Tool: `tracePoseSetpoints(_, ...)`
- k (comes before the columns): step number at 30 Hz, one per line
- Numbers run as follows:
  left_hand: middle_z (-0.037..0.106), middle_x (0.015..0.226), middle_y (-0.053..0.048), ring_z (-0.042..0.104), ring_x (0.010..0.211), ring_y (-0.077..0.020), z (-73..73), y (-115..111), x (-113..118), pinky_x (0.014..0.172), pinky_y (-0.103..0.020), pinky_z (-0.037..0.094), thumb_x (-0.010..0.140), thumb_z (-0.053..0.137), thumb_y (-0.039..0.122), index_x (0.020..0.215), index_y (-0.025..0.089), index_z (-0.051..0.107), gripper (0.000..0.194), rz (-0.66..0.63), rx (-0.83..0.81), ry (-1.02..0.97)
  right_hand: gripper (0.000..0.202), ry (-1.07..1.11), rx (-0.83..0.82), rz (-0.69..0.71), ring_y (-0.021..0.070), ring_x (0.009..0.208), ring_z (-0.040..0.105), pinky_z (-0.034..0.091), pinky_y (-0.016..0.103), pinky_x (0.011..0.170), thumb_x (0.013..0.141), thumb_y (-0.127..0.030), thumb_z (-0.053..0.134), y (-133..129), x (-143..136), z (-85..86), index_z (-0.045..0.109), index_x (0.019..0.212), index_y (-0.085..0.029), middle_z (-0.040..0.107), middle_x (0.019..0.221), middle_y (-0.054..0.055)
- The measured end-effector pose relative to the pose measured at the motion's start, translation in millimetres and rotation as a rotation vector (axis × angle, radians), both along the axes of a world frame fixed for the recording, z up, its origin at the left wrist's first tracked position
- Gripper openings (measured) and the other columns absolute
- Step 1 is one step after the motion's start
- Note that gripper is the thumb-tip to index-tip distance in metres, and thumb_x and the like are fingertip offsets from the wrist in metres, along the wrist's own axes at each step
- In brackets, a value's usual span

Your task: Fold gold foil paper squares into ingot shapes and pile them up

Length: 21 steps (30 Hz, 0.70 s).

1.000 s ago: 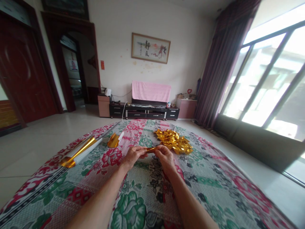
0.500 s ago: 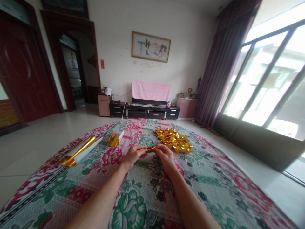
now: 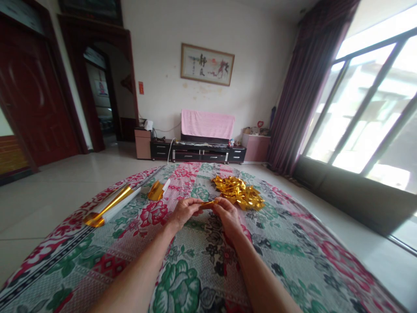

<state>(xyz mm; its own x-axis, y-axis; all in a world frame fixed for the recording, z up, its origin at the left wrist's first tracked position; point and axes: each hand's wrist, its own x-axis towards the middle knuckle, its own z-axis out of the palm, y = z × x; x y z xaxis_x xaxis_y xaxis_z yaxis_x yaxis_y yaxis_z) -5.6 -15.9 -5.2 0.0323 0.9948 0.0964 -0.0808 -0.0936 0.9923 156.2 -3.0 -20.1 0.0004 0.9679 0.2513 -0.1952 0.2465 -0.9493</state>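
A small piece of gold foil (image 3: 207, 204) is stretched between my hands above the flowered cloth. My left hand (image 3: 185, 213) pinches its left end, and my right hand (image 3: 227, 211) has its right end between thumb and fingers. Just beyond my right hand lies a heap of folded gold foil pieces (image 3: 239, 192). To the left, a large loosely rolled gold and white sheet (image 3: 112, 206) rests on the cloth. A smaller curled gold piece with a white edge (image 3: 157, 190) is beside that roll.
The patterned cloth (image 3: 177, 287) spreads under everything. Past its far edge stand a low black cabinet (image 3: 187, 156) and a screen draped with a pink cloth (image 3: 207, 124). A purple curtain (image 3: 301, 87) and windows are at the right.
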Motion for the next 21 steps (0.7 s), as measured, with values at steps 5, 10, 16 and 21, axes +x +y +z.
tracePoseSetpoints(5,0.068,0.072,-0.005,0.061,0.061,-0.0133,-2.0,1.5,-2.2,0.058,-0.023,0.044,0.064,0.061,0.027,0.085,0.013,0.068,0.026,0.008,0.028,-0.007,0.033,0.011,0.007,-0.024,0.0106,0.056,0.050,0.041,0.023,0.057,0.061,-0.036,0.067,1.8,0.0,-2.5,0.060,0.087,-0.017,0.061,0.070,0.000)
tracePoseSetpoints(10,0.068,0.080,-0.004,0.061,0.069,-0.0138,-0.5,-0.7,-4.0,0.067,-0.024,0.045,0.064,0.058,0.021,0.097,0.013,0.065,0.035,-0.057,0.056,-0.001,0.030,0.029,0.002,-0.048,0.0121,0.062,0.055,0.044,0.025,0.061,0.062,-0.033,0.066,2.2,0.4,-3.6,0.059,0.087,-0.018,0.062,0.076,0.001)
tracePoseSetpoints(16,0.067,0.090,-0.004,0.058,0.075,-0.0120,-1.3,0.9,1.7,0.069,-0.021,0.043,0.061,0.067,0.022,0.103,0.013,0.061,0.043,-0.071,0.123,0.052,0.026,0.029,0.028,-0.054,0.0115,0.063,0.054,0.043,0.024,0.061,0.064,-0.032,0.064,4.2,-0.2,-5.7,0.058,0.085,-0.017,0.061,0.077,0.001)
tracePoseSetpoints(21,0.063,0.066,0.000,0.052,0.057,-0.0088,-1.7,1.6,2.8,0.056,-0.019,0.038,0.066,0.061,0.027,0.094,0.012,0.064,0.031,-0.020,0.102,0.099,0.024,0.005,0.048,-0.048,0.0105,0.061,0.050,0.042,0.023,0.060,0.063,-0.032,0.065,4.9,0.0,-5.8,0.057,0.081,-0.017,0.058,0.071,-0.001)
